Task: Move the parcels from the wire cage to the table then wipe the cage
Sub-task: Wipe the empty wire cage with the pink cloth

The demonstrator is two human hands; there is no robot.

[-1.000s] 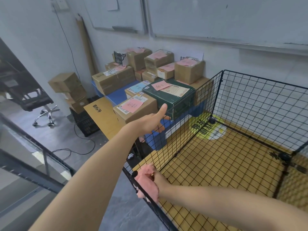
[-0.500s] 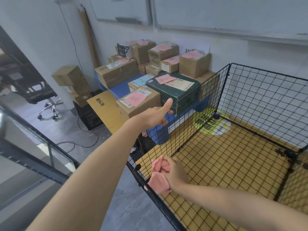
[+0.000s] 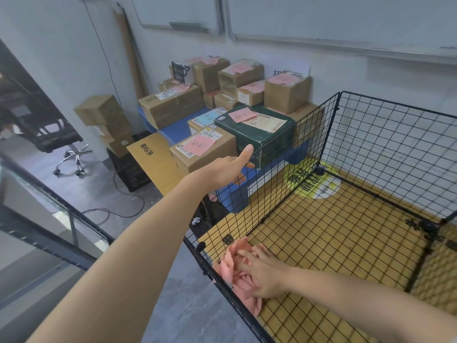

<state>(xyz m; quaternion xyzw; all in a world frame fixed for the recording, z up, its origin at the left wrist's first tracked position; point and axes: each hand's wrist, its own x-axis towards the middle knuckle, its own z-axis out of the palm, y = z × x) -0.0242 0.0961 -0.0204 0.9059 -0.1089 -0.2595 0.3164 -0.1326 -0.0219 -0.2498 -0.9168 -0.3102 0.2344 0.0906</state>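
Okay: black square-mesh wire cage [image 3: 371, 149] beside the table, open top up. Left hand [image 3: 220, 172] has fingers curled on the left panel's rim, thumb up. Right hand [image 3: 264, 273] has fingers near-straight and close together, pressing a crumpled soft pink cloth [image 3: 247, 295] whose long axis lies along the near rim. Taped brown cardboard parcels [image 3: 170, 110] sit on the blue table [image 3: 178, 129].

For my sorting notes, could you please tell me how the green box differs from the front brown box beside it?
The green box is dark green; the brown box is plain cardboard. The green box stands taller than the brown box. Both carry a pink note on top.
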